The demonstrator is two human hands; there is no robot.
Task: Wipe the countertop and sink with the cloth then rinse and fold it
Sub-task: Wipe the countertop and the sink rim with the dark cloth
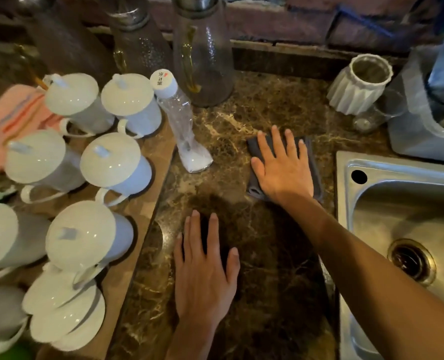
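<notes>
One cloth [315, 175] — under right hand [284, 170]

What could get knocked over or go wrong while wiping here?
The plastic bottle stands close to the left of the grey cloth under the right hand; a wide swipe could tip it. Farther left, the lidded white mugs sit crowded together, so a bump might rattle one off.

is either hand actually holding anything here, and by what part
Nothing is gripped. The right hand lies flat with straight fingers on the middle of the grey cloth, pressing it to the countertop. The left hand rests flat on bare stone.
</notes>
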